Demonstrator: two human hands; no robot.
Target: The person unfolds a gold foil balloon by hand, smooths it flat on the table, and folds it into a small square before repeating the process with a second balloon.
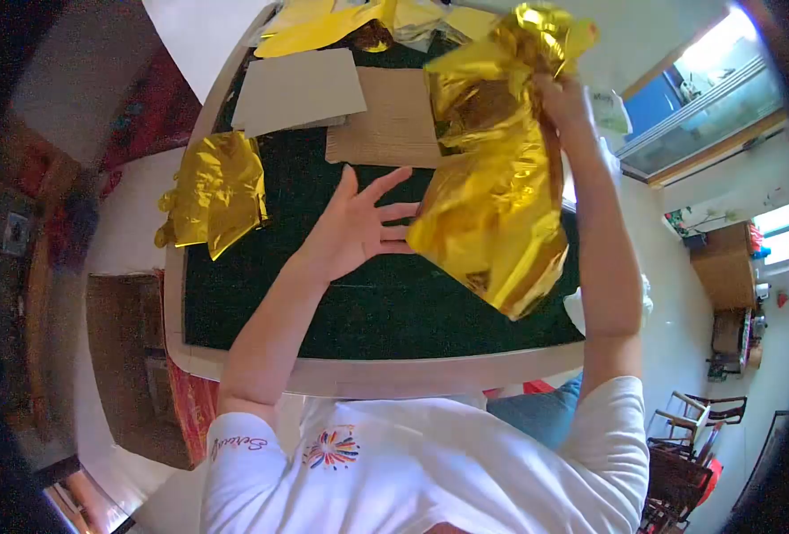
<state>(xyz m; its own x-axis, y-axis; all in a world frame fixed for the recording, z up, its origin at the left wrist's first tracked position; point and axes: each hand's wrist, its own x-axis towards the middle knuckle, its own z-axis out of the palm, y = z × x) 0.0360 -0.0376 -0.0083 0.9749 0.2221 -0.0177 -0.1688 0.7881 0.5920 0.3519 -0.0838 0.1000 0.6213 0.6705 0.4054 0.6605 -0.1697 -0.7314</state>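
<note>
My right hand [565, 109] grips a large crumpled sheet of gold foil [501, 196] near its gathered upper end. The foil hangs down over the right part of the dark green table mat [350, 311]. My left hand [363, 222] is open with its fingers spread, palm turned toward the foil, and its fingertips reach the foil's left edge. Behind the left hand lie a ridged tan cardboard sheet [390, 116] and some pale grey boards [301, 89]. A smaller piece of gold foil [221, 191] rests over the table's left edge.
More yellow and gold sheets [323, 28] are piled at the table's far end. A cardboard box [132, 356] stands on the floor to the left. White crumpled material [576, 310] sits at the table's right edge. Wooden chairs [692, 423] are further off at right.
</note>
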